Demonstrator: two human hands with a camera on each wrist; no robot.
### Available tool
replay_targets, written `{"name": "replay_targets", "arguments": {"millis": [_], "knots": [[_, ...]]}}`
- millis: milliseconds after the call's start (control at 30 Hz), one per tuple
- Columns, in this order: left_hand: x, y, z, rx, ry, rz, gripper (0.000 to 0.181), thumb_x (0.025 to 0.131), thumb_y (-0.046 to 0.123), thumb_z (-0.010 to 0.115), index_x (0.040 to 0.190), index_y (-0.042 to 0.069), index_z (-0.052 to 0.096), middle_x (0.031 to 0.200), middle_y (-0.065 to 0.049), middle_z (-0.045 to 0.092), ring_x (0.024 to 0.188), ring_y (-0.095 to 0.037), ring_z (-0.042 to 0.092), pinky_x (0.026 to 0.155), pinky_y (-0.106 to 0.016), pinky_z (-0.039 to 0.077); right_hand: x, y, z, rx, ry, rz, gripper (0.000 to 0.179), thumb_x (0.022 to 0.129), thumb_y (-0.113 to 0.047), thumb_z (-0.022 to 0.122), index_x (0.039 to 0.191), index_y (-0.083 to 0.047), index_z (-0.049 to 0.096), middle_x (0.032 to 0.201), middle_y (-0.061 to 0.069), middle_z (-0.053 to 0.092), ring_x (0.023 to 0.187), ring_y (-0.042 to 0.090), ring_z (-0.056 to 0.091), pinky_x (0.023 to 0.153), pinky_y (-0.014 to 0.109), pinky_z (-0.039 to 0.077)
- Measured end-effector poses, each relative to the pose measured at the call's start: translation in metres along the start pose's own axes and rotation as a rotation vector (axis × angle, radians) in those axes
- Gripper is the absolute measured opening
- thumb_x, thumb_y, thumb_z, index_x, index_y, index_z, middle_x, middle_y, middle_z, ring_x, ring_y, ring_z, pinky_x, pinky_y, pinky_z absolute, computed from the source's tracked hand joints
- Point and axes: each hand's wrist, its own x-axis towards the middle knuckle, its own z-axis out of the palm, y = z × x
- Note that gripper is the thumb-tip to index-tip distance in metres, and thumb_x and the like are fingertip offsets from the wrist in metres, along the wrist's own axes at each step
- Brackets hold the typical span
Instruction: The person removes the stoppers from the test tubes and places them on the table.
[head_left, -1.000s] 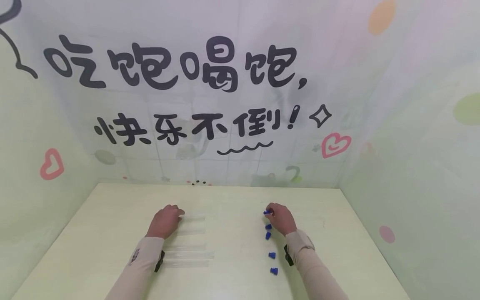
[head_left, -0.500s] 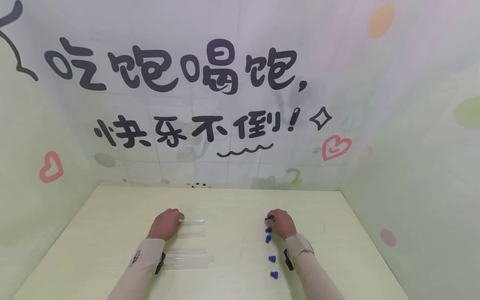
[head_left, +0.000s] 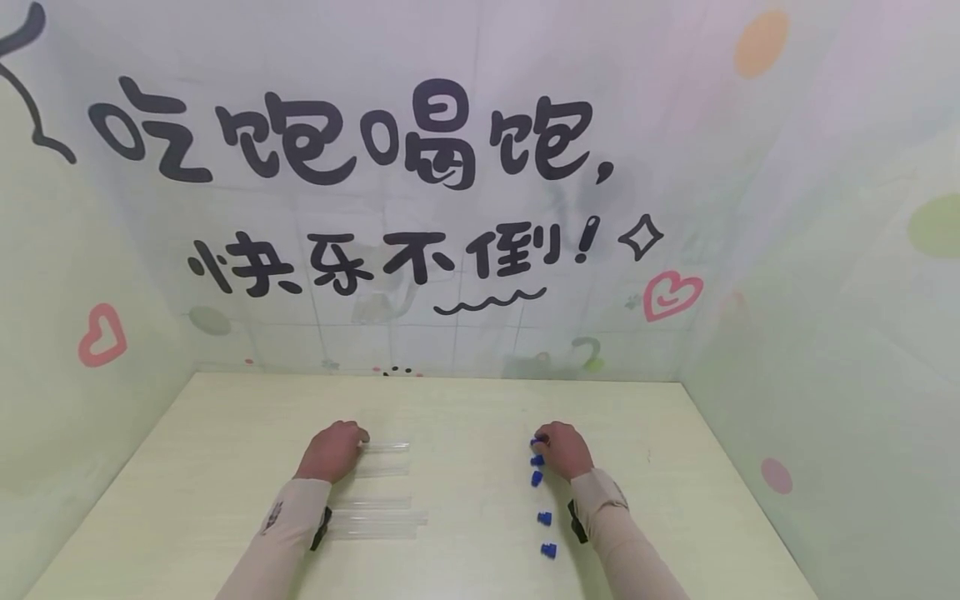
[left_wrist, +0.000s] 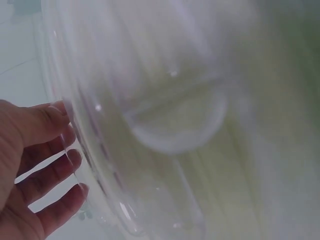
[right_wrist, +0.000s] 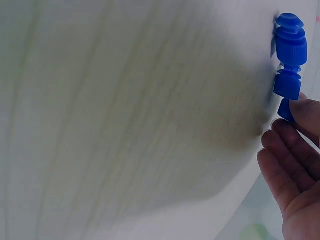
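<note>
Clear test tubes lie side by side on the table, left of the middle. My left hand pinches the near-wall test tube by its left end; in the left wrist view, thumb and fingertips meet the edge of blurred clear tubes. On the right, small blue stoppers form a loose column. My right hand pinches the farthest blue stopper between thumb and finger, its other fingers extended below. Just in front of that hand lie a second stopper and a third stopper, apart from its fingers.
Nearer me on the table lie more test tubes, partly behind the left wrist, and two more stoppers, a blue stopper and the nearest stopper. A printed backdrop closes off the back and both sides.
The view has tipped up slightly. Both hands have come a little toward me, the right one bringing its stopper closer to the second. The other tubes and stoppers keep their places.
</note>
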Motion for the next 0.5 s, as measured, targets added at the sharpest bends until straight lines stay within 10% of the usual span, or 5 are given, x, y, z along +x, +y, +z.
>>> {"name": "replay_targets", "arguments": {"millis": [500], "knots": [[-0.0040,0.0018,0.0006,0.015,0.023,-0.001,0.011,0.080,-0.001,0.068,0.089,0.004,0.073,0.090,-0.013,0.071,0.081,-0.031,0.067,0.065,-0.041,0.054,-0.0021,-0.0019,-0.0007,-0.006,-0.024,-0.003,0.012,0.083,-0.009,0.071,0.093,-0.004,0.073,0.090,0.008,0.069,0.084,0.023,0.066,0.077,0.038,0.053]]}}
